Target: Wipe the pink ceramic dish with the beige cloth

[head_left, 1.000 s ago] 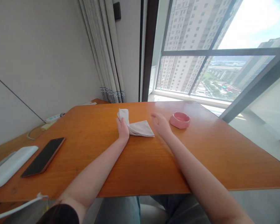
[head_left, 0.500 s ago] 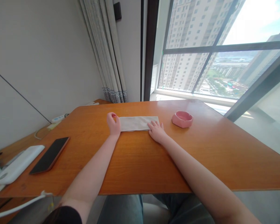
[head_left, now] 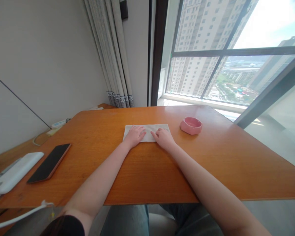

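A pale folded cloth (head_left: pixel 148 128) lies flat on the wooden table (head_left: pixel 147 173), its long side running left to right. My left hand (head_left: pixel 134 135) rests palm down on its left part, fingers stretched out. On the right part lies my right hand (head_left: pixel 163 138), thumb apart and pointing inward, fingers slightly bent. Both hands touch the cloth from above without gripping it. Beneath my palms, parts of the cloth's near edge are hidden.
A pink ashtray-like bowl (head_left: pixel 191 126) stands right of the cloth. To the left lie a dark phone (head_left: pixel 49 163) and a white power bank-like device (head_left: pixel 17 172). A white cable (head_left: pixel 22 216) crosses the near left corner. A power strip (head_left: pixel 58 124) sits by the wall.
My left hand has opened from a curled shape at the cloth's left end and moved right onto it, now flat. My right hand has shifted slightly, its fingers more bent.
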{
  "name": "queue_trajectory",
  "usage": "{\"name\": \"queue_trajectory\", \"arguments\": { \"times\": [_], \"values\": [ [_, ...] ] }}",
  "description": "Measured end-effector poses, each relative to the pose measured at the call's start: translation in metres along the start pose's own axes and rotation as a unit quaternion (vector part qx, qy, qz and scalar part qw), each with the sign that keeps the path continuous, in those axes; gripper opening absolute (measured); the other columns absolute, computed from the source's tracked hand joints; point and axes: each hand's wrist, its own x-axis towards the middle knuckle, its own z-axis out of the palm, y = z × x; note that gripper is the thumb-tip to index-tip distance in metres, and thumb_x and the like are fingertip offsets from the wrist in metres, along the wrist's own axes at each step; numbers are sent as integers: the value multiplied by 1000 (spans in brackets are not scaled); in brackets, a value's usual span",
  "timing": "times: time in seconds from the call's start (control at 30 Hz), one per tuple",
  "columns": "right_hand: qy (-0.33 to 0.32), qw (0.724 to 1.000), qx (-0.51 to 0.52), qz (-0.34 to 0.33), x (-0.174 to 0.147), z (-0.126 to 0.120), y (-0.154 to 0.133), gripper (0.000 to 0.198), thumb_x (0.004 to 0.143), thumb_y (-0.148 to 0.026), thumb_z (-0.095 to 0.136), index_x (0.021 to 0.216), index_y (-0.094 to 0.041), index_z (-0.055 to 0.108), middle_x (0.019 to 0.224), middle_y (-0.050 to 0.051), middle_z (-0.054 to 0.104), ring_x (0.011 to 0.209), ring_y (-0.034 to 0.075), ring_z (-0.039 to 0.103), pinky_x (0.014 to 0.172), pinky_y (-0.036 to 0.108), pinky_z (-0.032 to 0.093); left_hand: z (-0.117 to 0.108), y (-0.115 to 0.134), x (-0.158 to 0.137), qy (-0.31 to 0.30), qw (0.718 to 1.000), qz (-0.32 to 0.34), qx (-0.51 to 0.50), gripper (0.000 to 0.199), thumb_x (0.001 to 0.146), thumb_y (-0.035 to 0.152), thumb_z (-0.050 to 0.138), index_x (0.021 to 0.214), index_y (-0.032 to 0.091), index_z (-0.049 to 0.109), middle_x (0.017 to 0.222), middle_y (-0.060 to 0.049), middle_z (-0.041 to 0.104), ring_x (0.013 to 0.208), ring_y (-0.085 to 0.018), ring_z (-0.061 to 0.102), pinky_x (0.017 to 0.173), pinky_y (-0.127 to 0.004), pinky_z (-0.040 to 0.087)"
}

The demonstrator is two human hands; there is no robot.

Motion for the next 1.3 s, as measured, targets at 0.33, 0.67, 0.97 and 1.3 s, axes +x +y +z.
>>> {"name": "queue_trajectory", "arguments": {
  "times": [0.33, 0.67, 0.97, 1.3],
  "values": [
    [19, 998, -1, 53, 9, 20, 24, 51, 92, -47, 35, 132, -18, 47, 143, 13, 42, 132, 31, 34, 110, 51, 20, 0, -42, 3, 27, 983, -151, 103, 44, 89, 40, 39, 126, 21, 53, 142, -16, 45, 133, -33, 36, 109, -62, 13],
    [-13, 999, -27, 32, 12, 8, 26, 48, 93, -46, 32, 117, -14, 58, 129, 16, 54, 125, 32, 43, 109, 52, 20, -5, -29, 6, 76, 987, -42, 135, 44, 88, 32, 40, 129, 22, 50, 144, -11, 43, 137, -29, 31, 114, -55, 4],
    [28, 991, -73, 113, 8, 0, 27, 31, 83, -19, 43, 107, -11, 61, 110, 18, 59, 110, 31, 51, 107, 53, 20, -23, -46, 3, 30, 982, -132, 131, 24, 82, 41, 49, 87, 20, 62, 95, -9, 63, 97, -25, 56, 95, -44, 38],
    [-30, 999, -16, -3, 14, 18, 31, 50, 92, -43, 38, 134, -18, 47, 143, 13, 41, 133, 30, 31, 109, 51, 20, -31, -52, 3, -19, 970, -201, 138, 26, 79, 46, 50, 79, 20, 54, 91, -8, 59, 87, -24, 56, 78, -35, 41]
  ]
}}
